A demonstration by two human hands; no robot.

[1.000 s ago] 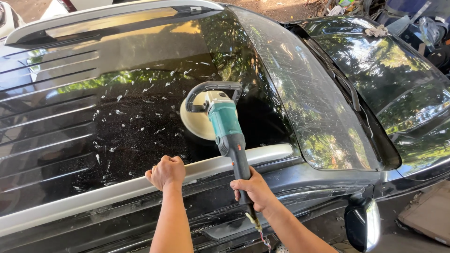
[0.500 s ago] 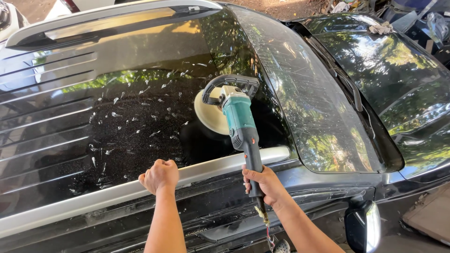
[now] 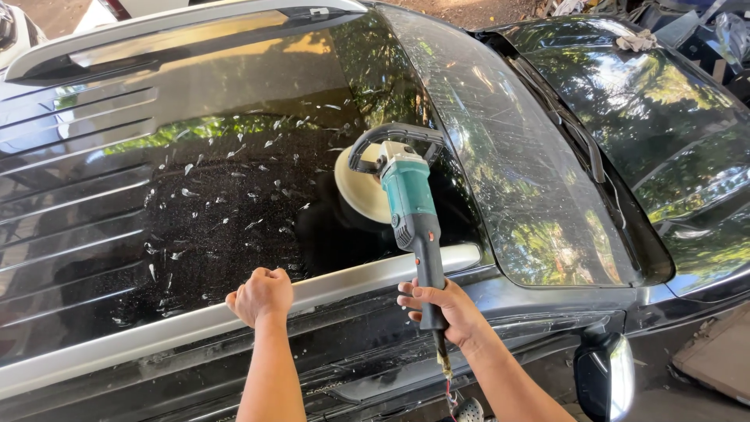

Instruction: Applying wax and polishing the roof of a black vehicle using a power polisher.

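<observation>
I am looking down over a black car roof [image 3: 117, 195], glossy and ribbed at the far left, speckled with white flecks toward the middle. A silver roof rail [image 3: 156, 332] runs across the near edge. My left hand [image 3: 262, 295] is closed in a fist and rests on that rail, holding nothing that I can see.

Right of it, a teal polisher [image 3: 406, 199] lies tilted on the roof, its cream pad [image 3: 355, 184] pressed flat against the paint close to the windshield edge. A black loop handle [image 3: 394, 137] arches over the polisher's head; nothing grips it. My right hand [image 3: 441, 309] is wrapped tight around the slim black rear grip, with a cord hanging below my wrist.

I judge the polisher to be heavy at the head and rigid, likely to pull sideways when held by the rear grip alone; the loop handle is the second place to take hold. The pad looks soft, the wet paint slippery.

Further right are the windshield [image 3: 539, 195], a side mirror [image 3: 605, 375] and a second dark car [image 3: 672, 117]. No containers are in view.
</observation>
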